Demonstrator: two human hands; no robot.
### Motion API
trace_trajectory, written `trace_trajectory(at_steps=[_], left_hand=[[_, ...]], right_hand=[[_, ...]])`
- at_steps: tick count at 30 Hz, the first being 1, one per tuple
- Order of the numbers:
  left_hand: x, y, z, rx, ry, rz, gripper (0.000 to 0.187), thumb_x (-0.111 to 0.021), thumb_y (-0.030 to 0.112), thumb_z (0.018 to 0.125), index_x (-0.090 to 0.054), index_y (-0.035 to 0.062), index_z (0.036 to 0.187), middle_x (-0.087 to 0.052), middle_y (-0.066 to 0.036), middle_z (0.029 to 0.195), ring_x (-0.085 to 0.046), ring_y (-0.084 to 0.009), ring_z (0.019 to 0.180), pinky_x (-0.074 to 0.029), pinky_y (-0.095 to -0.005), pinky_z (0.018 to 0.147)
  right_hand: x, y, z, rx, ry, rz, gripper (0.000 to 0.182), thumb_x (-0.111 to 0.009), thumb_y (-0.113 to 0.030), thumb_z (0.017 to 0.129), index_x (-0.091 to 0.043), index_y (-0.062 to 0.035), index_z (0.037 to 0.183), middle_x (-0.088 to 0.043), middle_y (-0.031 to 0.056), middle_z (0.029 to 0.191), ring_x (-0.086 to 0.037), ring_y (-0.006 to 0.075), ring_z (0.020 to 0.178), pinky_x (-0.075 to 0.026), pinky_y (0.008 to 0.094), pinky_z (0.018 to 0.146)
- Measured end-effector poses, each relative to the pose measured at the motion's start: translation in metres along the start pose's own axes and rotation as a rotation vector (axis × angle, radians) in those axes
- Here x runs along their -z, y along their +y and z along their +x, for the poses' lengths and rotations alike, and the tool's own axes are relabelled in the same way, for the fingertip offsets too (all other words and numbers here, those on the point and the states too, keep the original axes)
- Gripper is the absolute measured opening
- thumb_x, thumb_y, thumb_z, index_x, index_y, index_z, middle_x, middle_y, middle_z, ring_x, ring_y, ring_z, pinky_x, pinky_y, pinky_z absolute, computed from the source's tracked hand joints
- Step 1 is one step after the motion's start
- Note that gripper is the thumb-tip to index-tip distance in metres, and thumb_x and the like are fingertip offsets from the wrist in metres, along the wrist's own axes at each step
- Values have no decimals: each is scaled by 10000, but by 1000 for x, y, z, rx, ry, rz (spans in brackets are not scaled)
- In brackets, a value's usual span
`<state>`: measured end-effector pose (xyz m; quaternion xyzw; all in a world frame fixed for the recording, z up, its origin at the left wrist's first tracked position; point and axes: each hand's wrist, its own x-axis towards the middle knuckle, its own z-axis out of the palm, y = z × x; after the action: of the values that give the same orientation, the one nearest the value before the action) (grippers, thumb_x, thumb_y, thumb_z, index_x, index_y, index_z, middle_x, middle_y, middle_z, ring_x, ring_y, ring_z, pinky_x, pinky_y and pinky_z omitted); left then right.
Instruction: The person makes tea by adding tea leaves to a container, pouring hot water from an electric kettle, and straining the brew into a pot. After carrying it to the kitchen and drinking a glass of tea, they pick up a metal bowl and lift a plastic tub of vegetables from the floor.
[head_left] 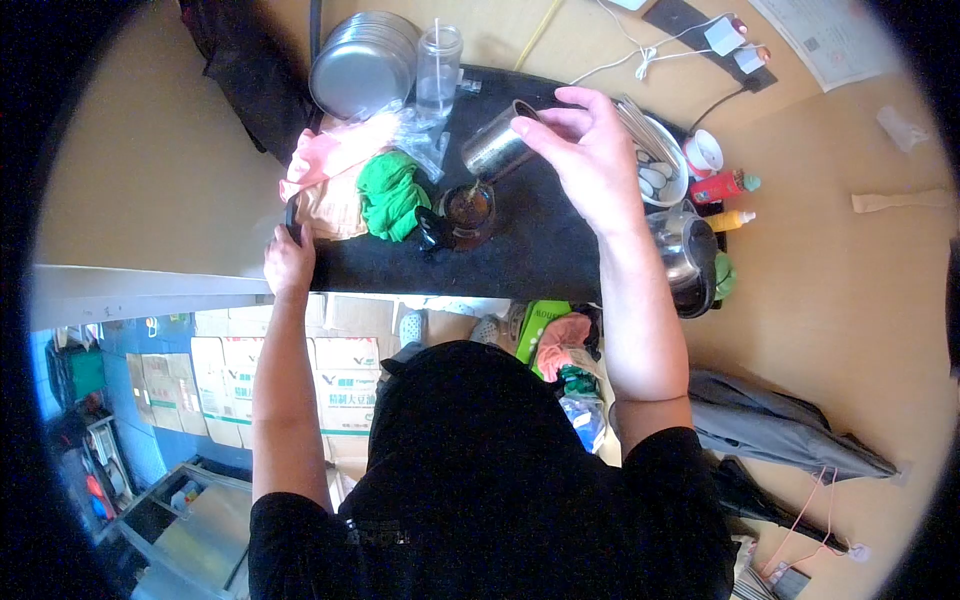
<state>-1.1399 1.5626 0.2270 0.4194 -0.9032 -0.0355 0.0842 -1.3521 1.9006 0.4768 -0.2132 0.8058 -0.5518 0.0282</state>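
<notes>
While the right hand held the metal cup, the cup's long side slanted toward the glass pot; the left hand, farther off, gripped a black thing.

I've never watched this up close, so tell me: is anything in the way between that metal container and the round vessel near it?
Nothing visible blocks it: the metal container, tilted in the right hand, is close to the round vessel. The green cloth lies left of that gap.
</notes>
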Motion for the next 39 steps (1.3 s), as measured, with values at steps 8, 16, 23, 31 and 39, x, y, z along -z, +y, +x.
trace_trajectory(at_steps=[8, 16, 23, 31, 39], left_hand=[[-2, -2, 0, -14, 29, -18, 499, -558, 528, 975, -582, 30, 991, -698, -230, 872, -690, -419, 877, -566, -525, 757], [-9, -6, 2, -36, 53, -24, 537, -511, 571, 995, -574, 38, 992, -692, -250, 842, -694, -440, 843, -560, -552, 738], [-9, -6, 2, -24, 38, -10, 541, -509, 572, 995, -557, 33, 994, -692, -256, 851, -692, -440, 853, -557, -551, 742], [-10, -6, 1, -34, 54, -27, 532, -515, 569, 994, -562, 39, 989, -694, -253, 855, -691, -446, 846, -556, -554, 741], [-9, -6, 2, -24, 30, -20, 529, -514, 565, 995, -565, 39, 1001, -692, -257, 864, -689, -449, 854, -557, -555, 748]], right_hand=[[-4, 8, 0, 12, -8, -71, 719, -893, -330, 765, -548, 45, 1272, -739, 165, 1025, -705, 232, 932, -559, 347, 847], [-2, 2, -3, 10, -5, -81, 707, -895, -319, 764, -553, 44, 1265, -738, 170, 1020, -707, 234, 924, -563, 344, 836], [-1, 5, -4, -1, -8, -71, 706, -895, -323, 763, -554, 40, 1263, -737, 178, 1040, -711, 240, 933, -566, 348, 839], [-1, 5, -5, -9, -16, -116, 717, -891, -348, 764, -551, 35, 1266, -736, 181, 1060, -714, 255, 950, -565, 358, 849], [-3, 8, -4, -9, -23, -127, 715, -888, -349, 766, -550, 39, 1262, -738, 182, 1046, -715, 257, 951, -564, 360, 850]])
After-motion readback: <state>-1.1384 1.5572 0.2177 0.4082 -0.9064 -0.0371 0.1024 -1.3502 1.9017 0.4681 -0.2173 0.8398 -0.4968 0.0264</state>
